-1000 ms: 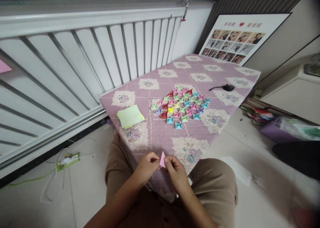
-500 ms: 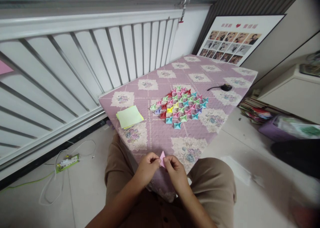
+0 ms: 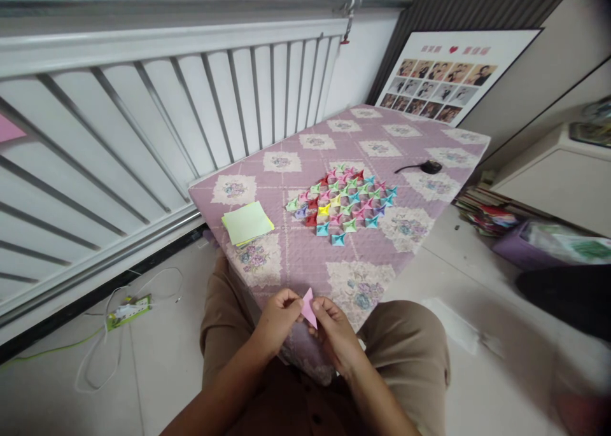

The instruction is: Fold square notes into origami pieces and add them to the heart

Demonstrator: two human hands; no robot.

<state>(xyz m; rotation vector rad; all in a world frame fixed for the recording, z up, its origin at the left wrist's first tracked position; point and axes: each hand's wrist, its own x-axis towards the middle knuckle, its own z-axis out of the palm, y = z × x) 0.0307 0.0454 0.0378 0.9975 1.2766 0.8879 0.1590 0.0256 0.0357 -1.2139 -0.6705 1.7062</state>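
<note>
Between my two hands, over the near corner of the table, is a small folded piece of pink paper (image 3: 309, 308) with pointed ends. My left hand (image 3: 281, 316) pinches its left side between thumb and fingers. On the right side, my right hand (image 3: 333, 330) grips it with the thumb on top and the fingers partly hidden beneath. Farther up the table lie several small folded paper pieces (image 3: 338, 239) in many colours, laid out in close rows. To their left is a stack of pale green and yellow paper sheets (image 3: 248, 223).
A floral cloth covers the table (image 3: 296, 267). A black object with a thin tail (image 3: 431, 167) lies near its right edge. Along the left runs a white radiator (image 3: 181, 114); a power strip (image 3: 128, 312) with cables is on the floor. A photo board (image 3: 443, 57) leans behind.
The pink paper has turned and shows more of its face, with a lower point now visible. Both hands have shifted slightly around it; the other papers stay in place.
</note>
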